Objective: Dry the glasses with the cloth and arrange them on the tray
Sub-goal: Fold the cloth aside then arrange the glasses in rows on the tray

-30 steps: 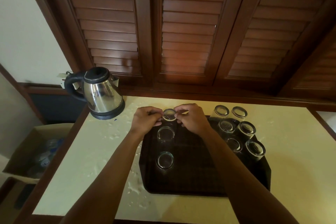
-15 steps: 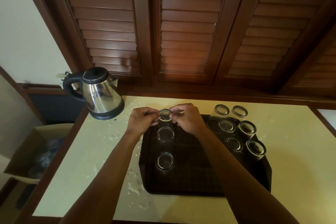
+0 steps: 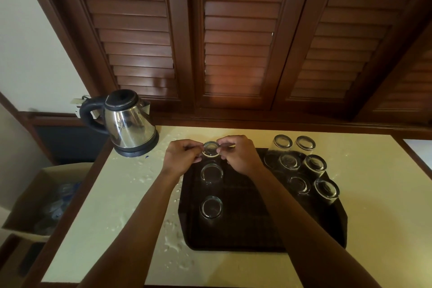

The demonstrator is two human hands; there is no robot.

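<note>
My fingertips pinch the upturned base of one glass (image 3: 211, 148) from both sides: my left hand (image 3: 181, 158) takes its left edge between curled thumb and forefinger, my right hand (image 3: 238, 155) takes its right edge the same way, the remaining fingers folded in toward the palms. The glass sits mouth down between my two hands, at the far left corner of the dark tray (image 3: 238, 236); whether it rests on the tray or is held just above it I cannot tell.

Just nearer to me, in line with it, a second glass (image 3: 211, 172) stands inverted on the tray, close below my knuckles but not touched by them. A third glass (image 3: 211, 207) stands further toward me in the same line, well apart from my hands.

To the right of my right hand a cluster of glasses (image 3: 301, 170) stands upside down along the tray's right side, with the two farthest ones at or beyond its far edge on the cream countertop (image 3: 374, 206).

My forearms cross the near edge of the counter and run over the tray. Water droplets (image 3: 174, 244) speckle the counter left of the tray. A steel kettle (image 3: 129, 124) stands at the far left corner of the counter, well apart from my left hand, and a cardboard box (image 3: 39, 199) lies on the floor to the left. Dark louvred shutters (image 3: 233, 30) rise behind.
</note>
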